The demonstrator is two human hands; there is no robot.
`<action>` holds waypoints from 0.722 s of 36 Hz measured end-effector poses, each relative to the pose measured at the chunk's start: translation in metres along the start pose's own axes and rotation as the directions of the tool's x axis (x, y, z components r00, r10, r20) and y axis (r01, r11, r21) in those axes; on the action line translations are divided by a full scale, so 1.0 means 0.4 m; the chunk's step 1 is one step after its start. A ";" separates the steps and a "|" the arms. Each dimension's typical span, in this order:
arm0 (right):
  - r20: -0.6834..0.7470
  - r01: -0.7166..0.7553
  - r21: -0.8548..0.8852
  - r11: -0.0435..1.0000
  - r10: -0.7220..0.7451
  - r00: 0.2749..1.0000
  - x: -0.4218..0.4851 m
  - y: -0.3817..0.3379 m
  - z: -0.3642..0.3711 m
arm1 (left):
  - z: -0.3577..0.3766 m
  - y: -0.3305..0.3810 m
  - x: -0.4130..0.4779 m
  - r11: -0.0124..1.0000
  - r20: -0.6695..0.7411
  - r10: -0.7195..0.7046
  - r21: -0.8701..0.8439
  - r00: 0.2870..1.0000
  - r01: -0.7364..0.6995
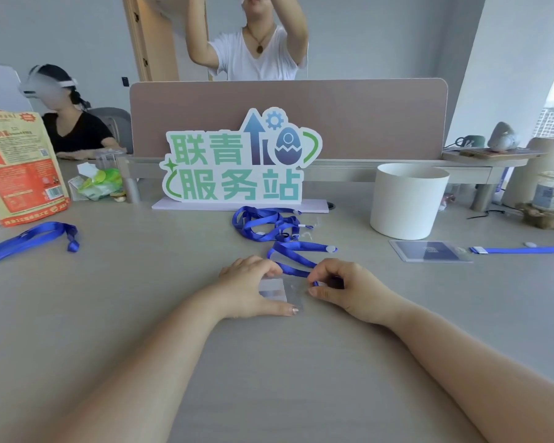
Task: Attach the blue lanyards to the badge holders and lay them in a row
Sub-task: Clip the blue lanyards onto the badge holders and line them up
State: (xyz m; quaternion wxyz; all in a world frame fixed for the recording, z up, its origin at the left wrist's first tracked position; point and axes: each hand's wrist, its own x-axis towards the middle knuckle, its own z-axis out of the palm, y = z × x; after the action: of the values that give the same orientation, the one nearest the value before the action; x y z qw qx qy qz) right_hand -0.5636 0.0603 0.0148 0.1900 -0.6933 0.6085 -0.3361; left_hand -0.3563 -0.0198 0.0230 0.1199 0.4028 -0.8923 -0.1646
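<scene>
A clear badge holder [283, 290] lies on the grey table [141, 298] between my hands. My left hand [253, 287] grips its left side, thumb along the near edge. My right hand [349, 287] pinches the end of a blue lanyard [296, 255] at the holder's right edge. A tangle of further blue lanyards [266, 222] lies just behind. At the right, a finished badge holder [429, 251] lies flat with its blue lanyard [522, 250] running off to the right. Another blue lanyard [29, 239] lies at the left.
A green and blue sign [237, 164] stands behind the lanyards. A white cylindrical pot [406, 199] stands to the right, an orange bag [16, 167] at the far left. Two people are beyond the brown divider [365, 119]. Clutter fills the right shelf.
</scene>
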 end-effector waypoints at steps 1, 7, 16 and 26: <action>-0.011 0.013 -0.055 0.998 -0.014 1.000 0.001 0.002 0.001 | -0.001 -0.003 -0.001 1.000 0.008 0.000 -0.005 1.000 0.000; -0.056 0.043 -0.127 0.991 -0.051 0.997 0.000 0.018 -0.014 | 0.010 -0.011 0.000 0.994 -0.002 0.073 -0.075 0.997 -0.073; -0.069 0.097 -0.168 0.981 -0.110 0.992 0.009 0.043 -0.007 | 0.037 -0.006 0.013 0.986 0.007 0.060 -0.153 0.998 -0.059; -0.097 0.087 -0.189 0.978 -0.107 0.990 0.006 0.048 -0.001 | 0.037 0.001 0.015 0.984 0.031 0.136 -0.123 0.990 -0.131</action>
State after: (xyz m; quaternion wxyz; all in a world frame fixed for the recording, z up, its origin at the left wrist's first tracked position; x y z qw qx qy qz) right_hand -0.5773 0.0543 0.0027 0.0756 -0.7180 0.6116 -0.3236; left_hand -0.3655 -0.0214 0.0101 0.1375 0.3309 -0.9078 -0.2179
